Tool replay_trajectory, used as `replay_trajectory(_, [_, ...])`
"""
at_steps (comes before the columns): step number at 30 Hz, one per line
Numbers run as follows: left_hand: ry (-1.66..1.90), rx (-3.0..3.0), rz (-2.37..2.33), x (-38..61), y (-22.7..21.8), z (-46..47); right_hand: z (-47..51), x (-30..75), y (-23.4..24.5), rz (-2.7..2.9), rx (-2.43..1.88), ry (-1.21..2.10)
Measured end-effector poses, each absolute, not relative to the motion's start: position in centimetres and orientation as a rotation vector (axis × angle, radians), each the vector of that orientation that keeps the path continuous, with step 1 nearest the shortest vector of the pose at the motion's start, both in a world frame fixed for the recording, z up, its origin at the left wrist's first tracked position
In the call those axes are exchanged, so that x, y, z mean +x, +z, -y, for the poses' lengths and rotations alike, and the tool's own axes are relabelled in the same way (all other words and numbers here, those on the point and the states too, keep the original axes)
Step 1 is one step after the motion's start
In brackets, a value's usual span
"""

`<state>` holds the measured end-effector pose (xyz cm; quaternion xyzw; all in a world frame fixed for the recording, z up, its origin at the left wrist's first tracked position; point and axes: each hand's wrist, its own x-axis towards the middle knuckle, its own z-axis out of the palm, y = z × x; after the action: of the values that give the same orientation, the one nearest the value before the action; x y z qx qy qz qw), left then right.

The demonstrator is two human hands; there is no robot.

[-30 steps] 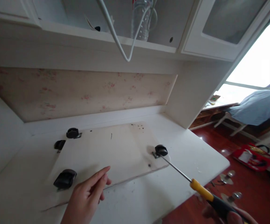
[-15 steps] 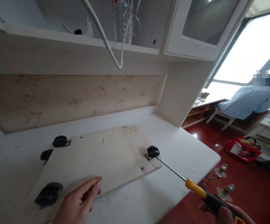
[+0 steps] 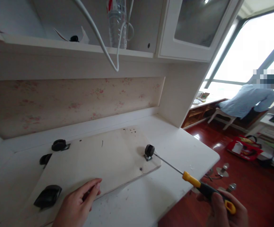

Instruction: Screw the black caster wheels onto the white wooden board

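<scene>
A pale board (image 3: 99, 160) lies flat on the white desk (image 3: 179, 157), with black casters on its upper face. My left hand (image 3: 76, 205) rests on the board's near edge, fingers stretched out flat, next to the near-left caster (image 3: 47, 196). My right hand (image 3: 224, 209) grips the black and yellow handle of a long screwdriver (image 3: 193, 181). Its thin shaft runs up and left, and the tip sits at the base of the right caster (image 3: 149, 151). Two more casters (image 3: 58, 145) stand at the board's far left.
A white cable (image 3: 99, 37) hangs in a loop from the shelf above, beside a plastic bottle (image 3: 117, 22). Metal fittings (image 3: 223, 170) lie on the red floor by the desk's right edge. Another person in a blue shirt (image 3: 247, 101) bends over near the window, past a red bag (image 3: 244, 148).
The view has swung up and to the right. My right hand has come further into view on the screwdriver handle, and the right caster has turned upright. My left hand stays on the board's edge.
</scene>
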<state>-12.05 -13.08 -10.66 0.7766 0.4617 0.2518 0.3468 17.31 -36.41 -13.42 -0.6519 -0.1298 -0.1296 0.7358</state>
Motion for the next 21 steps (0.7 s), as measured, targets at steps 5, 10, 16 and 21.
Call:
replay_trajectory(5, [0.819, 2.18, -1.189, -12.1, -11.6, 13.5, 35.7, 17.9, -12.6, 0.297, -1.473, -0.223])
replay_trajectory(10, [0.849, 2.287, -1.248, -12.4, -12.1, 13.6, 34.6, 18.2, -12.0, 0.35, -1.514, -0.196])
replay_trajectory(16, [0.953, 2.383, -1.278, -12.4, -12.4, 13.5, 34.2, 20.9, -10.6, 0.456, -1.537, -0.283])
replay_trajectory(21, [1.05, 2.457, -1.313, -12.2, -12.5, 13.5, 32.8, 24.4, -7.1, 0.53, -1.504, -0.397])
